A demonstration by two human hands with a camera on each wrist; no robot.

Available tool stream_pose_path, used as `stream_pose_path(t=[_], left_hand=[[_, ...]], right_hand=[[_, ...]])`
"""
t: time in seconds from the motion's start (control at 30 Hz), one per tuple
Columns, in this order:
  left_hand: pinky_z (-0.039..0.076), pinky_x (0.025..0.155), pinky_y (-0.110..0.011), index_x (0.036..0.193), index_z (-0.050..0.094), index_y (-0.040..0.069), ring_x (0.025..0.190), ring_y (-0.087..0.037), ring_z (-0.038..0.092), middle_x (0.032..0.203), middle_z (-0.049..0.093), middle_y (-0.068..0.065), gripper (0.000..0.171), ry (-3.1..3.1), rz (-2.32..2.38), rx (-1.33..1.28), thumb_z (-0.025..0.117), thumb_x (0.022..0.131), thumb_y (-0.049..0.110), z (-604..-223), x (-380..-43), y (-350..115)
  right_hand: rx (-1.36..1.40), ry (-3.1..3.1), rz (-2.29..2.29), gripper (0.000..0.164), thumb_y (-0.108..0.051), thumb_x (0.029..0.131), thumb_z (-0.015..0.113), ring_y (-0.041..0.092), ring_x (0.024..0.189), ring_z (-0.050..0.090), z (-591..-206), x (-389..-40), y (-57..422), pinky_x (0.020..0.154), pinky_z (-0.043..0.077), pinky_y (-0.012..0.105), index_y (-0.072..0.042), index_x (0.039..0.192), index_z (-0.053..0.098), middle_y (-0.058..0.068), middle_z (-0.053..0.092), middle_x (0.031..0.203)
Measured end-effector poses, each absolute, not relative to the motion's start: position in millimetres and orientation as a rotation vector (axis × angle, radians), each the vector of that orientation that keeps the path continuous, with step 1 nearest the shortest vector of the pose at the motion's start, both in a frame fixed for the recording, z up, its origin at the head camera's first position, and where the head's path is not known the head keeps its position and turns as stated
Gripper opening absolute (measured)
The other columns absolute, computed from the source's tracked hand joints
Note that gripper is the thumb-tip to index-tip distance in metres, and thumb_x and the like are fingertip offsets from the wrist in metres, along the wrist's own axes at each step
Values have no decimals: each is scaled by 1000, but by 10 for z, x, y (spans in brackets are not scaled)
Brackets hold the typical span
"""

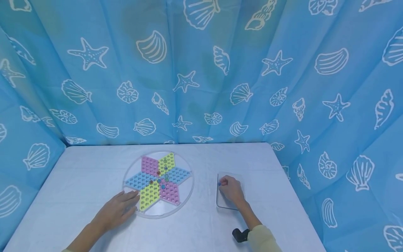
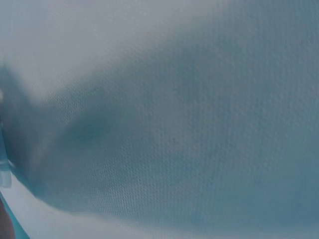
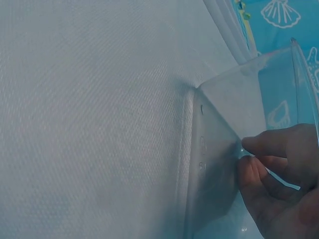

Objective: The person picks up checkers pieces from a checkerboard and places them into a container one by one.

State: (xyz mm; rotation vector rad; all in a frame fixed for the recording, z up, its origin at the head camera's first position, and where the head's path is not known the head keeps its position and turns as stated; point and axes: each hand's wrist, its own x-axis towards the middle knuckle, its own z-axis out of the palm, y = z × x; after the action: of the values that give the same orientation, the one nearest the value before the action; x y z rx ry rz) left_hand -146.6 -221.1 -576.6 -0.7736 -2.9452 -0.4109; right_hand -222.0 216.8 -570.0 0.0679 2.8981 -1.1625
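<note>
A round Chinese checkers board [image 1: 160, 207] with a pink, yellow and blue star lies left of centre on the table. Several marbles sit in holes around its middle and upper right. My left hand [image 1: 117, 210] lies at the board's lower left rim, fingers extended and relaxed. Over a clear plastic box [image 1: 222, 203] to the right, my right hand [image 1: 232, 190] pinches a small blue marble [image 1: 219, 183] between thumb and fingertips. In the right wrist view these fingers [image 3: 269, 144] are inside the clear walls; the marble is mostly hidden. Shadowed white cloth fills most of the left wrist view.
A white cloth covers the table [image 1: 201, 231]. Blue curtains [image 1: 195, 87] with white shells and starfish hang behind and at both sides. A black device [image 1: 240, 235] sits by the right wrist, at the cuff of a pale yellow sleeve [image 1: 263, 239].
</note>
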Motion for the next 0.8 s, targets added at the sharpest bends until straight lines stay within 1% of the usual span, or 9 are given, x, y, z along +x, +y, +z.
stream_pose_path(t=[0.6,0.8], left_hand=[[38,110,-55,126,68,7,126,-29,56,137,60,-9,37,-2933,-425,-782,63,97,29,-5798,-1476,-2245],[38,111,-54,128,68,8,127,-28,55,138,60,-8,38,-2957,-415,-779,62,98,31,-5797,-1485,-2244]], right_hand=[[3,2912,-1169,19,-3,81,71,23,84,63,-5704,-2211,2161,77,56,42,-2,100,69,4,65,88],[-19,2963,-1119,22,-4,83,70,31,95,64,-5666,-2178,2187,84,56,47,-3,104,70,11,68,100]])
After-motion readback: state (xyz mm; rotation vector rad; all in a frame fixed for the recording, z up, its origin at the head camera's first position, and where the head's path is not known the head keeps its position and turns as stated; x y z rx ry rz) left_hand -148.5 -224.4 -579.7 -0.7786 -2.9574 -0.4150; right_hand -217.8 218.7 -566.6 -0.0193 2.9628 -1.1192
